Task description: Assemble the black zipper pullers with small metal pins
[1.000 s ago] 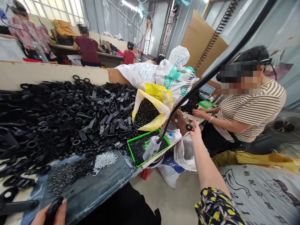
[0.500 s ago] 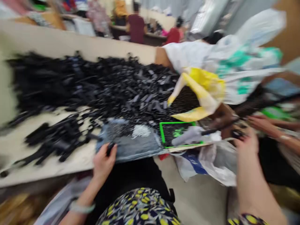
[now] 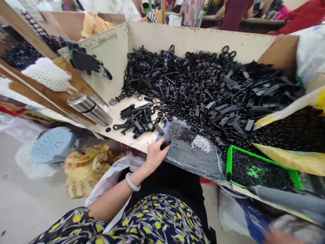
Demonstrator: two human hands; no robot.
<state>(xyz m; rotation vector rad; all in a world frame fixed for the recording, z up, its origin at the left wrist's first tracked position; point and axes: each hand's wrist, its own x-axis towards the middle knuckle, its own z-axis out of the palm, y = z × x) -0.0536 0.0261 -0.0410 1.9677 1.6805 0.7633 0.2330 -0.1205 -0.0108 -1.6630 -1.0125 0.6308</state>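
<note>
My left hand (image 3: 155,154) is closed round a small black plastic part (image 3: 165,144) at the front edge of a dark grey mat (image 3: 188,156). On the mat lie small dark pieces (image 3: 177,132) and a heap of silvery pins (image 3: 201,143). Just left of it, black handle-shaped parts (image 3: 138,122) are piled on the pale tabletop. My right hand (image 3: 279,235) is a blur at the bottom right corner, partly cut off; its fingers cannot be made out. Above it are a grey cylindrical tool (image 3: 284,196) and a green tray (image 3: 229,162) of small black pieces.
A large heap of black parts (image 3: 188,84) fills the bench up to its back board (image 3: 203,39). A steel flask (image 3: 88,108) stands at the left. Below are a blue stool (image 3: 53,144) and a yellow bag (image 3: 86,166). People are in the background.
The view has swung to the left, bringing in the flask and stool. My left hand still grips the black part. My right hand has dropped to the lower right edge of the picture.
</note>
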